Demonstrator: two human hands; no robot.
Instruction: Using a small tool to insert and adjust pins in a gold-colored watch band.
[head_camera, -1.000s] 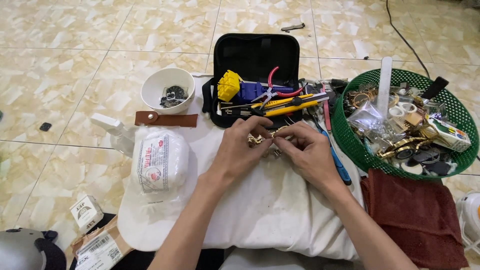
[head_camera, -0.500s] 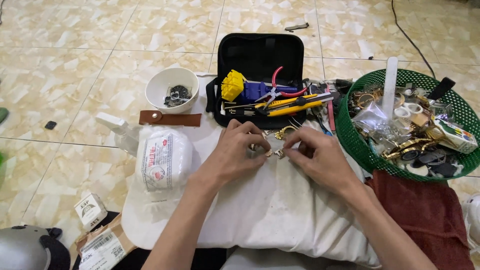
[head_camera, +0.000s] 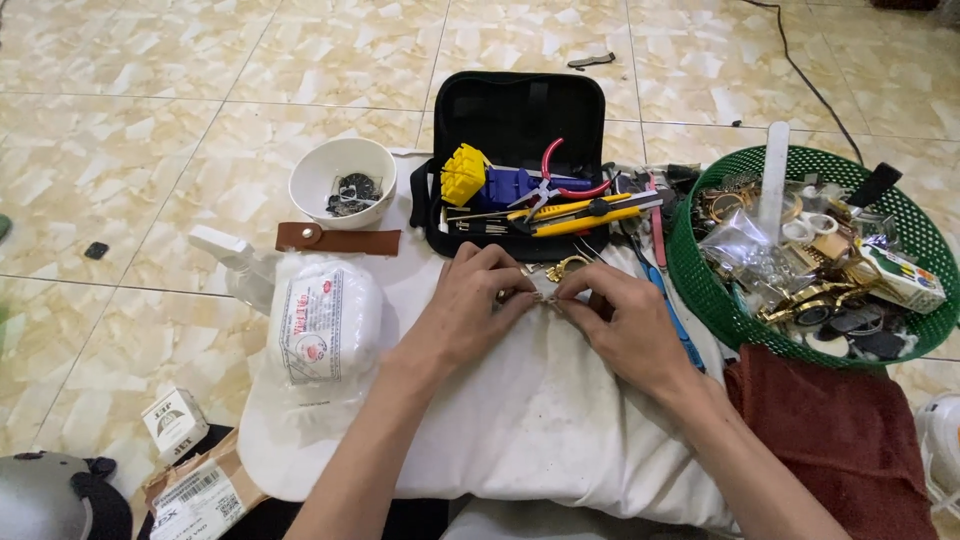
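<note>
My left hand (head_camera: 470, 305) and my right hand (head_camera: 620, 320) meet over a white pillow (head_camera: 520, 420) on the floor. Between the fingertips of both hands is a small gold-coloured metal piece (head_camera: 535, 297), most of it hidden by my fingers. Just beyond it lies a gold-coloured ring-shaped part (head_camera: 568, 265). An open black tool case (head_camera: 520, 110) stands right behind my hands, with yellow and blue tools and red-handled pliers (head_camera: 560, 185) in it.
A green mesh basket (head_camera: 700, 290) of watches and parts sits at the right, above a dark red cloth (head_camera: 850, 440). At the left: a white bowl (head_camera: 342, 180) with small parts, a brown leather strap (head_camera: 338, 239), a white plastic packet (head_camera: 325, 320), small boxes (head_camera: 175, 430).
Both hands have stayed on the small gold piece; my fingers have shifted slightly around it. The view has drifted a little, so everything sits a bit lower and to the right.
</note>
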